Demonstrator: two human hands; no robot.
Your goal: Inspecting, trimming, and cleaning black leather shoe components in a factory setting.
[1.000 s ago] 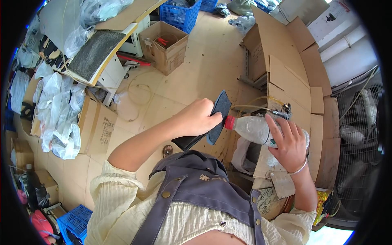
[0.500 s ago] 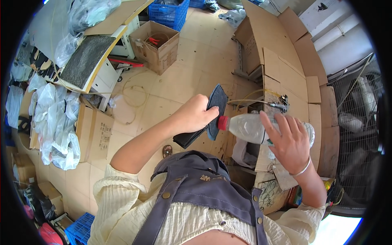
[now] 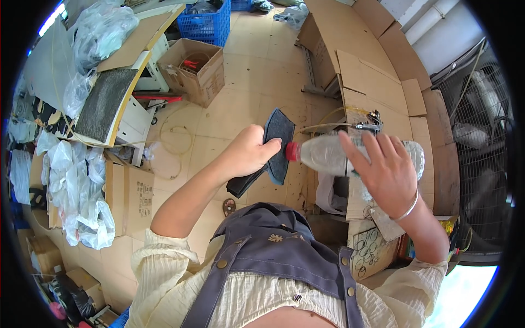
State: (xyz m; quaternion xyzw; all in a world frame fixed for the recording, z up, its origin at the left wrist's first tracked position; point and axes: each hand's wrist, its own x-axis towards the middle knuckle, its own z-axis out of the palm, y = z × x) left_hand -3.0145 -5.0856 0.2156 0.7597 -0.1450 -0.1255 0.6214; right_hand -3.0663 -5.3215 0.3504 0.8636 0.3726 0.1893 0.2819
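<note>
My left hand (image 3: 249,150) is closed around a dark, flat, flexible piece with blue edges (image 3: 280,128), its thumb pressed on top. A black strip-like part (image 3: 244,183) sticks out below the same hand; whether it is one with the piece is unclear. My right hand (image 3: 385,175) grips a clear plastic bottle (image 3: 322,154) from above, laid nearly level. Its red cap (image 3: 292,151) points left and meets or almost meets the face of the dark piece. Some clear contents show inside the bottle, and my right palm hides part of its body.
A cardboard-covered bench (image 3: 372,82) stands on the right, with a small hose-fed tool (image 3: 367,126) on it. To the left are a worktable (image 3: 106,104), plastic bags (image 3: 76,186) and a carton (image 3: 134,191). An open box (image 3: 199,82) and blue crate (image 3: 205,24) stand ahead.
The dark piece and the bottle's cap end have shifted slightly left in view, still close together. The surroundings have also shifted as my head moved. Both hands keep their grips.
</note>
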